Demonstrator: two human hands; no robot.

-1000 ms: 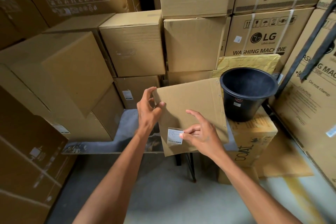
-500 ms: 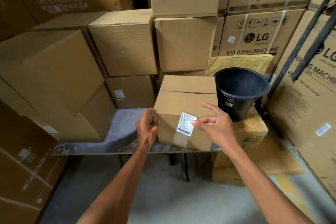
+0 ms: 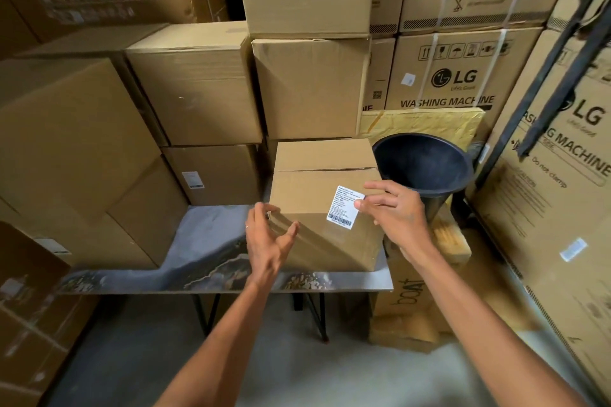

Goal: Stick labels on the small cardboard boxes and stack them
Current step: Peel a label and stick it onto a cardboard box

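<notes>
A small cardboard box (image 3: pixel 319 180) stands on the right part of a worn grey table (image 3: pixel 205 241). A white barcode label (image 3: pixel 344 207) lies tilted against the box's front face, near the upper right. My right hand (image 3: pixel 396 216) pinches the label's right edge between thumb and fingers. My left hand (image 3: pixel 267 241) is at the box's front left corner, thumb on the front face and relaxed fingers beside the left side. Whether the label is fully stuck down cannot be told.
Stacks of plain cardboard boxes (image 3: pixel 198 86) rise behind and left of the table; one (image 3: pixel 211 175) carries a label. A black bucket (image 3: pixel 426 163) sits to the right on a "boat" carton (image 3: pixel 410 304). Large washing machine cartons (image 3: pixel 446 76) wall the right side.
The box was tipped up in my hands, then set flat on the table. The label moved from the lower edge to the upper right of the front face with my right hand.
</notes>
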